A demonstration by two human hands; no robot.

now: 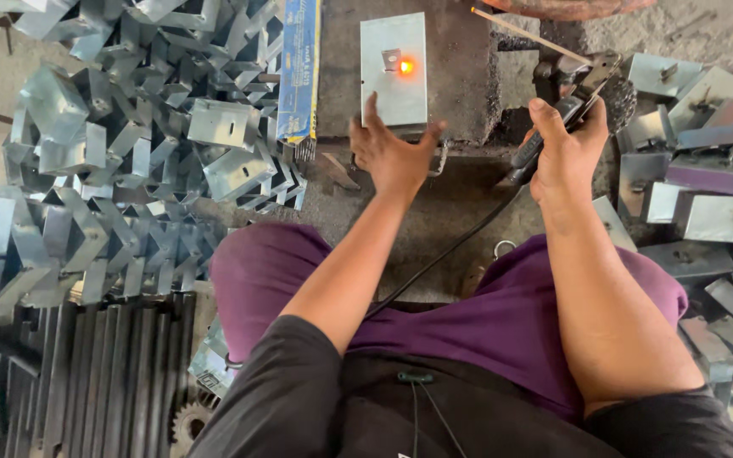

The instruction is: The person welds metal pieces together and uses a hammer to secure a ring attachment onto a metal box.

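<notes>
Left hand (394, 157), grip apart, fingers touching near edge of metal plate (394, 72) with glowing weld spot (406, 66) on table (460, 76). Right hand (566, 148), grip clamped on welding holder (566, 110), just right of plate.

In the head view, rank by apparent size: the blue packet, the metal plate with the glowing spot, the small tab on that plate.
1. Blue packet, longest, though partly cut off at the top.
2. Metal plate, wider but shorter, so close.
3. Small tab, clearly smallest.
</notes>
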